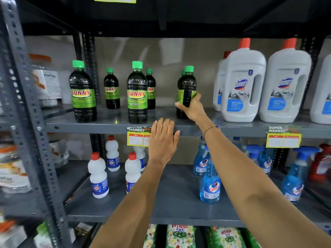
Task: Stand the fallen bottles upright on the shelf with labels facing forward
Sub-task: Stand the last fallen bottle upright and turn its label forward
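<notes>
My right hand (191,108) grips a dark Sunny bottle (187,86) with a green cap, upright on the grey shelf (107,125); its label seam faces me, not the front of the label. Another green cap peeks out just behind it. My left hand (163,140) hovers open in front of the shelf edge, holding nothing. To the left stand more Sunny bottles with labels forward: one at the front left (82,92), one at the front middle (137,93), and two smaller-looking ones further back (112,89) (150,89).
Large white Domex bottles (243,83) with red caps stand right of the held bottle. Yellow price tags (137,138) hang on the shelf edge. Below are white bottles (98,176) and blue Colin spray bottles (210,183). A perforated steel upright (23,97) stands at left.
</notes>
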### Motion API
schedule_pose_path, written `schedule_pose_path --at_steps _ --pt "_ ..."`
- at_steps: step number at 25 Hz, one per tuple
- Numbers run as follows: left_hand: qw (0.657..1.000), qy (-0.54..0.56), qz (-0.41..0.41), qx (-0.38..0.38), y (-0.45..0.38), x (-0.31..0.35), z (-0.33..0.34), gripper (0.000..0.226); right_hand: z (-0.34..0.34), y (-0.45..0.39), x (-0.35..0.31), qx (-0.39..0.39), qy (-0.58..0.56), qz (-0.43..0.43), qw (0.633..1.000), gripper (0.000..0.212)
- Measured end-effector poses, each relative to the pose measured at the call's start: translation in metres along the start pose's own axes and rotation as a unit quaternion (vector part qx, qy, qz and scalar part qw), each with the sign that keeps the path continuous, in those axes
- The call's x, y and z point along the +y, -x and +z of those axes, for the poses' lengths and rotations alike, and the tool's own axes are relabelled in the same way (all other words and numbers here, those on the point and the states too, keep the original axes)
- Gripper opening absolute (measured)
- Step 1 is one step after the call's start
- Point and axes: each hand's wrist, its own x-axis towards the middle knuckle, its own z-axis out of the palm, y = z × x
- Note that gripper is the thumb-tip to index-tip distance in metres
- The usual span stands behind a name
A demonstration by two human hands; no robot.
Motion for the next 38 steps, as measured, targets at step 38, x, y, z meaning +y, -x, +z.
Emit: schedule_pose_path --at_steps 38 --pt "1.000 0.019 0.009 -0.021 0.0024 -0.0031 -0.0058 0.039 -0.0005 -0.0070 0.0081 -0.023 -0.006 0.093 0.995 0.076"
